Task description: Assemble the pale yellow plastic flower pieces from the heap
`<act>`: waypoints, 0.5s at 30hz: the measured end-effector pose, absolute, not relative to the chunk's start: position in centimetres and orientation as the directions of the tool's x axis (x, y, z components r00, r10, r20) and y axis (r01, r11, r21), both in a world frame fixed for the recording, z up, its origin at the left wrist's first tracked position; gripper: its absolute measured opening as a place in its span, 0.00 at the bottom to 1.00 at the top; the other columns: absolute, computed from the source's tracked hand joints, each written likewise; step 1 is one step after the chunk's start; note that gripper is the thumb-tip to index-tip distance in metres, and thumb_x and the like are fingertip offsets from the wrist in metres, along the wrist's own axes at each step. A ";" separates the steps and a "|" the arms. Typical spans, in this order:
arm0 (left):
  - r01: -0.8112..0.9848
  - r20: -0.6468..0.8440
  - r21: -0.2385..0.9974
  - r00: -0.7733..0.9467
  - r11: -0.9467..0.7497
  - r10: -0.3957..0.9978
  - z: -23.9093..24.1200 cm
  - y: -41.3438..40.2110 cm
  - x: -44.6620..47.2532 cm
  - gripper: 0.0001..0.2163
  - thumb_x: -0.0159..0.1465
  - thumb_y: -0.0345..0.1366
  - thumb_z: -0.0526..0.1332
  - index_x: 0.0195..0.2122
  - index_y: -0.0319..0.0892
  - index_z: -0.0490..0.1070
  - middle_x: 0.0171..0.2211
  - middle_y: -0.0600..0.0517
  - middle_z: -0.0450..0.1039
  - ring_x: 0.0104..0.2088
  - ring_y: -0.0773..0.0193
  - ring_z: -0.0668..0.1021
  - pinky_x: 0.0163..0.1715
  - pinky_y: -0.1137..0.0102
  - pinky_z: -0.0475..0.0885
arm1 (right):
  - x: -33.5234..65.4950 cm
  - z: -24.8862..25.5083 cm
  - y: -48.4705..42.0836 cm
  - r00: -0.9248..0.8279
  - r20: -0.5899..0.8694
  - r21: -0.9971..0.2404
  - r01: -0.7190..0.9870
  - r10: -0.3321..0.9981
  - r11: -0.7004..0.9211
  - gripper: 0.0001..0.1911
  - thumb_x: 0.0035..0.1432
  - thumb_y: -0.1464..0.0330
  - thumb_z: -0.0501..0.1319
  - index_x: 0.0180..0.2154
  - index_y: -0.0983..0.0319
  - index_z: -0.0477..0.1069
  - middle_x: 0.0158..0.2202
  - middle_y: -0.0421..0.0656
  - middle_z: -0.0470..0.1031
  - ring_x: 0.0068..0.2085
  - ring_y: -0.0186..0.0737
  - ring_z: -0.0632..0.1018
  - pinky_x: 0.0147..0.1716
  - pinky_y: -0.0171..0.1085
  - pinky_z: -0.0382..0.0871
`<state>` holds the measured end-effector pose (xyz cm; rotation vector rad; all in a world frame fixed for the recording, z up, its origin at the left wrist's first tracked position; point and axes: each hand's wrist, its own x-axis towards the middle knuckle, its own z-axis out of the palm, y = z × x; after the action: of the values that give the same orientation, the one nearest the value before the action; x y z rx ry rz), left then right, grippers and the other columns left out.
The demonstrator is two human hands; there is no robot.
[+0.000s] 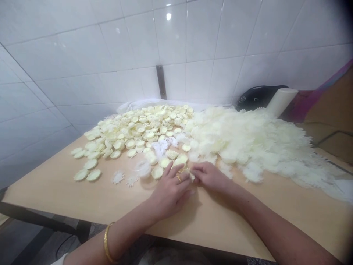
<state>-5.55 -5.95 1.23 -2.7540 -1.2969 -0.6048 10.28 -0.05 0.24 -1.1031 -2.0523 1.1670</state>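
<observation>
My left hand (pixel 172 187), with a ring and a gold bangle on the wrist, rests on the wooden table (pixel 55 184) with fingers pressed onto a small pale yellow spiky plastic piece (pixel 190 173). My right hand (pixel 209 176) meets it from the right, fingers pinched on the same piece. Just beyond the hands lie loose pale yellow spiky discs (pixel 157 171). A flat spread of such discs (pixel 138 130) fills the far left. A big heap of whiter spiky pieces (pixel 253 141) lies at the far right.
White tiled walls (pixel 193 44) close the back and left. A black bag (pixel 256 96) and a white cylinder (pixel 281 101) stand behind the heap. A metal bracket (pixel 161 81) is fixed to the wall. The table's front edge runs just under my forearms.
</observation>
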 end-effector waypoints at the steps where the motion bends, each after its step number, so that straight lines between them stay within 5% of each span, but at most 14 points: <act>1: 0.746 0.384 0.123 0.573 -0.654 0.725 1.2 -5.9 -5.6 0.10 0.59 0.31 0.53 0.39 0.42 0.71 0.43 0.47 0.72 0.53 0.53 0.63 0.53 0.51 0.52 | 10.3 0.2 0.0 -0.521 0.051 -0.867 0.401 0.852 0.297 0.12 0.50 0.70 0.50 0.17 0.63 0.60 0.16 0.37 0.62 0.21 0.31 0.64 0.22 0.31 0.55; 5: 0.682 0.399 0.190 0.604 -0.706 0.690 0.9 -5.4 -6.0 0.11 0.59 0.27 0.51 0.38 0.42 0.71 0.43 0.46 0.71 0.50 0.56 0.66 0.50 0.55 0.58 | 10.2 0.0 0.1 -0.503 0.076 -0.856 0.411 0.861 0.315 0.13 0.50 0.70 0.51 0.16 0.63 0.59 0.16 0.37 0.62 0.21 0.31 0.64 0.21 0.31 0.55; 9: 0.640 0.480 0.575 0.241 -0.510 0.844 0.8 -4.4 -5.9 0.10 0.60 0.32 0.51 0.41 0.41 0.68 0.40 0.46 0.69 0.41 0.61 0.71 0.40 0.65 0.67 | 10.5 0.2 0.2 -0.458 0.047 -0.922 0.322 0.888 0.215 0.14 0.52 0.67 0.51 0.17 0.63 0.60 0.15 0.36 0.60 0.19 0.29 0.61 0.19 0.30 0.55; 12: 0.432 0.249 0.870 0.033 -0.239 0.968 0.9 -3.3 -5.1 0.13 0.57 0.38 0.56 0.43 0.40 0.66 0.34 0.48 0.70 0.33 0.64 0.73 0.34 0.68 0.68 | 10.8 0.4 0.4 -0.387 0.036 -0.961 0.241 0.921 0.139 0.15 0.53 0.64 0.51 0.18 0.63 0.61 0.15 0.36 0.61 0.17 0.28 0.60 0.17 0.30 0.54; 15: 0.091 -0.017 0.996 0.140 0.004 0.990 0.9 -2.1 -3.6 0.17 0.54 0.38 0.60 0.44 0.39 0.66 0.26 0.51 0.70 0.27 0.65 0.73 0.29 0.70 0.68 | 11.0 0.4 0.9 -0.328 0.082 -0.965 0.210 0.941 0.157 0.15 0.53 0.63 0.52 0.19 0.63 0.62 0.15 0.36 0.63 0.18 0.29 0.63 0.18 0.29 0.56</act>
<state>-3.61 -2.08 0.91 -2.7219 -2.4017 -2.1525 10.96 0.88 0.39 -1.1155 -1.6806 1.2247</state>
